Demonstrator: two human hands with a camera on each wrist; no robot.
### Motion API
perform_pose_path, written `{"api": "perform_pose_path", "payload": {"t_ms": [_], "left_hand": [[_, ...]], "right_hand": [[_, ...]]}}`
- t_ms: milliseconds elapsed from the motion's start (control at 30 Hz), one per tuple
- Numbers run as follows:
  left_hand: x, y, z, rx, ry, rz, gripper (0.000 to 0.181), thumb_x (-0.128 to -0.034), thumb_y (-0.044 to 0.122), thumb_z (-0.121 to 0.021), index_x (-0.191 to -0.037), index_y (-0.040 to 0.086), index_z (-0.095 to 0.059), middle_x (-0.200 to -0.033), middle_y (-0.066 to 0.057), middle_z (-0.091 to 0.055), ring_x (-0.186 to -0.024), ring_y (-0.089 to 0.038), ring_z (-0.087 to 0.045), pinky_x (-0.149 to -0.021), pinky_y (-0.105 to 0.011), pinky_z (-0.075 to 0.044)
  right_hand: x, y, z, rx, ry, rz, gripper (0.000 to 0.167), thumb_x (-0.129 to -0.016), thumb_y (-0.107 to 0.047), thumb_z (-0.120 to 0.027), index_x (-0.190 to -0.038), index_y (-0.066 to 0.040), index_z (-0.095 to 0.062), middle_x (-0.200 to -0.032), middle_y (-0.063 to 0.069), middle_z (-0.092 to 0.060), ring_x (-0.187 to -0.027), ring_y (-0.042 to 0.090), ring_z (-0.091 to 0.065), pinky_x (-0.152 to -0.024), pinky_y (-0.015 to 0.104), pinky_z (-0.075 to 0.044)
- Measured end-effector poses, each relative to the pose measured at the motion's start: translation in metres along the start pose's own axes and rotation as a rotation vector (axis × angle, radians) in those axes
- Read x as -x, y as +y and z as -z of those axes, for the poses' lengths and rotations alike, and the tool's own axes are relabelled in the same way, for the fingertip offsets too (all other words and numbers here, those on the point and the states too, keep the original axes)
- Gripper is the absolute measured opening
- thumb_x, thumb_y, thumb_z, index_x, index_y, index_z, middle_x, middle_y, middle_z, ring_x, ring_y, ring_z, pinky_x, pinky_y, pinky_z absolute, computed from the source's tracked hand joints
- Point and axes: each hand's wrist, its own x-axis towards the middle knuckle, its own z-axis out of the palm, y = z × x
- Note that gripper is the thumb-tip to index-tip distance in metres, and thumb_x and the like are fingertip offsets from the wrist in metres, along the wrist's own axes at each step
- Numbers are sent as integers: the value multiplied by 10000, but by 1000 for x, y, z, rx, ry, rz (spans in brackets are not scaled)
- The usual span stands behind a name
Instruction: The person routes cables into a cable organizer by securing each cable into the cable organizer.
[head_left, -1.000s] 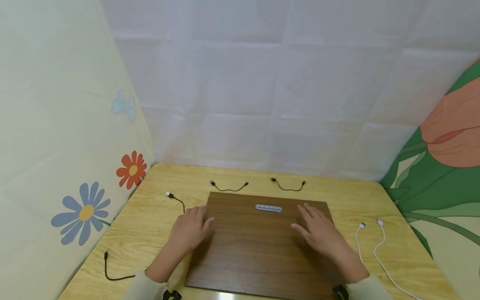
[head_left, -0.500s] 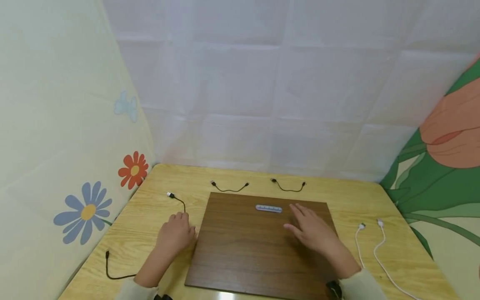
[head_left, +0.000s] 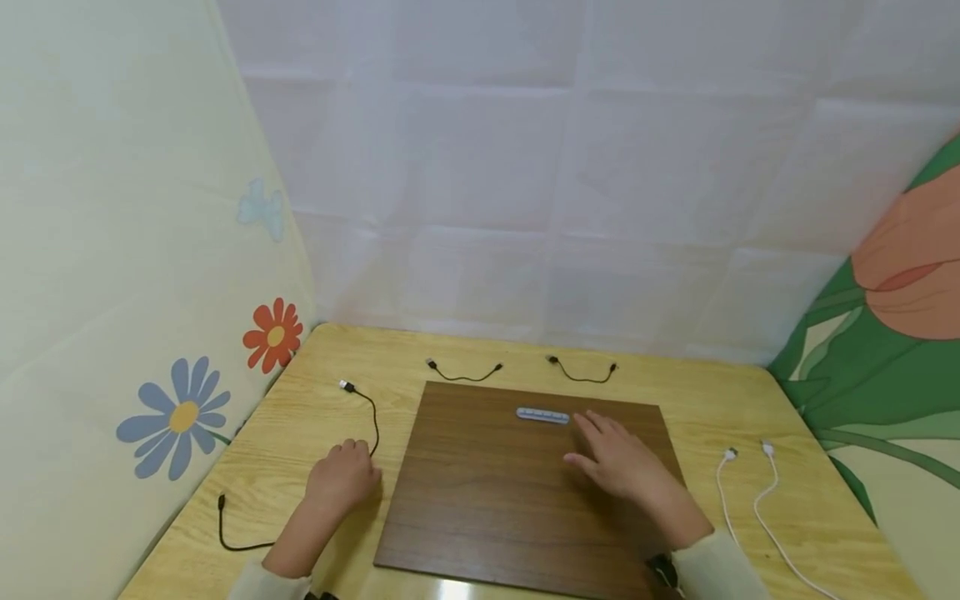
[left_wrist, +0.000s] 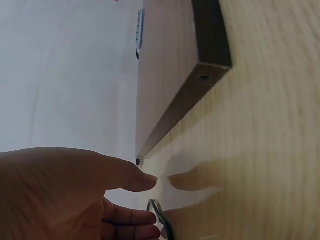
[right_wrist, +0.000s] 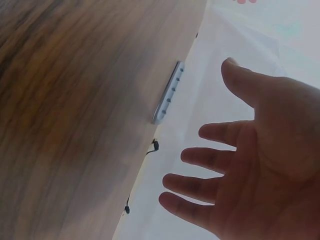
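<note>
My left hand (head_left: 341,479) is over the table just left of the brown board (head_left: 495,492), its fingertips at the lower part of a black cable (head_left: 377,421). In the left wrist view the thumb and fingers of that hand (left_wrist: 75,192) stand apart, and the dark cable (left_wrist: 162,220) runs beside the fingertips; whether they touch, I cannot tell. My right hand (head_left: 622,462) hovers above the board's right part, near the blue-grey slotted strip (head_left: 543,416). The right wrist view shows this hand (right_wrist: 265,155) spread and holding nothing, apart from the strip (right_wrist: 169,95).
Two short black cables (head_left: 463,379) (head_left: 585,380) lie behind the board. Another black cable (head_left: 240,548) is at the front left, partly behind my left forearm. To the right are two white cables (head_left: 724,496) (head_left: 772,533). A pale cloth backdrop (head_left: 480,167) stands behind the table.
My left hand has moved off the board's left edge, leftward and nearer me, to the black cable. My right hand has shifted slightly left above the board.
</note>
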Motion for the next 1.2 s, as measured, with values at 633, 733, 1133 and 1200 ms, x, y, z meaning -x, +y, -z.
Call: {"api": "perform_pose_path", "payload": {"t_ms": [633, 733, 1133, 1200], "left_hand": [[-6, -8, -9, -39, 13, -17, 173, -971, -24, -513, -815, -47, -582, -736, -147, -585, -674, -351, -647, -567, -484, -546], [-7, -9, -10, -27, -1, -3, 186, -970, -19, -521, -794, -34, -578, -727, -133, -587, -657, -326, -640, -562, -477, -545], [-13, -11, -4, 71, -33, 42, 185, -924, 76, -593, -810, -60, -543, -700, -155, -576, -653, -381, -640, -569, -492, -533], [-15, -13, -2, 90, -27, 35, 197, -910, 94, -616, -825, -64, -534, -691, -169, -576, -644, -382, -634, -576, -494, -524]], "right_hand": [[17, 35, -3, 39, -136, -118, 866, -927, -545, -664, -1531, 6, -378, -1591, 327, -254, -1411, 625, -213, -1037, 783, -256], [18, 41, -5, 52, -160, -141, 905, -910, -580, -664, -1538, -1, -367, -1587, 337, -247, -1408, 635, -200, -1025, 800, -243], [23, 50, -7, -11, -224, -157, 957, -890, -581, -688, -1536, 35, -340, -1576, 388, -191, -1389, 678, -141, -967, 826, -271], [23, 50, -8, -10, -224, -159, 962, -892, -587, -680, -1538, 37, -335, -1577, 388, -184, -1388, 681, -135, -966, 828, -271]]}}
